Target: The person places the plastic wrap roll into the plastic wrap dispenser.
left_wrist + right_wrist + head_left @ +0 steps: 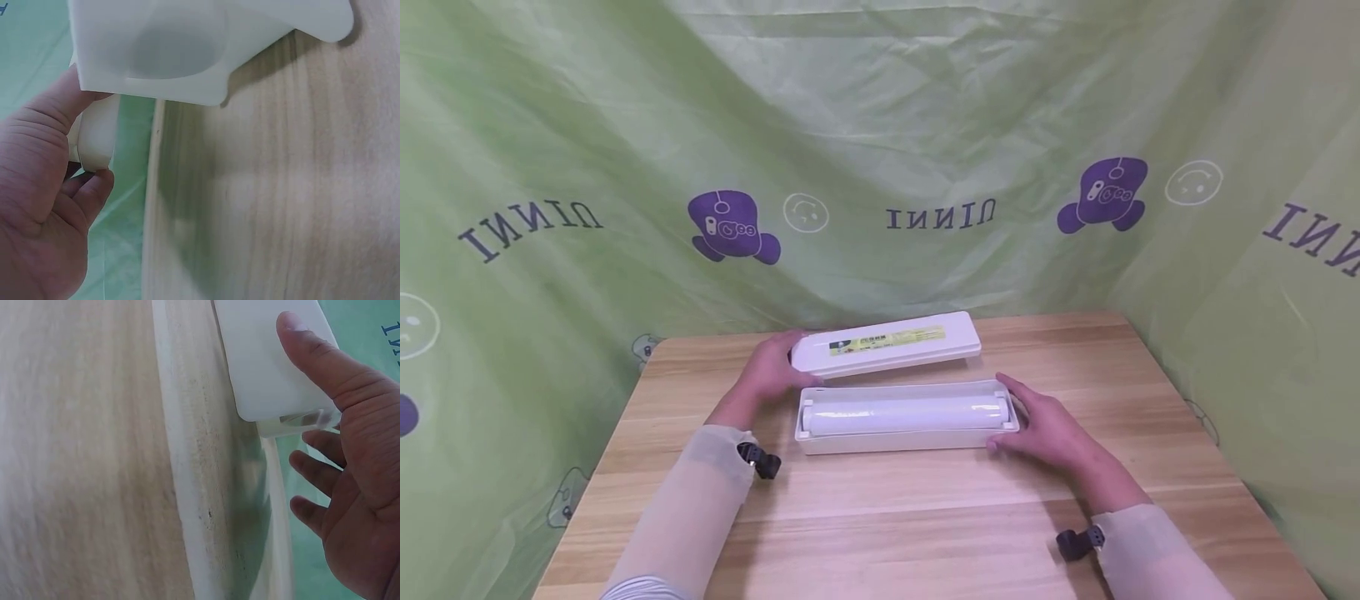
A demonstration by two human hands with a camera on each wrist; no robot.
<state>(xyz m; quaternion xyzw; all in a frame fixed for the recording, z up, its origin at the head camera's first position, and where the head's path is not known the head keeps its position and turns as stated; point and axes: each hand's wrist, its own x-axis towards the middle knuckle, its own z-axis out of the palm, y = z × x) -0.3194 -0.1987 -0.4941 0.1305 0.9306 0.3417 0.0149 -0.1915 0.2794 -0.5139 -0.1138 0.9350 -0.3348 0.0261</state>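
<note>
A long white plastic box (895, 442) sits on the wooden table with its top off. Inside it lies a shiny white roll of cling film (906, 415). Behind the box, the white lid (887, 357) with a yellow-green label is tilted, its right end farther back. My left hand (772, 367) grips the lid's left end, thumb towards the box's back corner; the left wrist view shows fingers curled at the lid's end (98, 134). My right hand (1048, 429) holds the box's right end, thumb on the front wall and index finger at the back rim; other fingers spread below in the right wrist view.
The wooden table (917, 533) ends at the back against a green curtain (925, 108) with purple printed figures, which also hangs at both sides. A small black camera (762, 461) is strapped to the left wrist, another camera (1078, 543) to the right.
</note>
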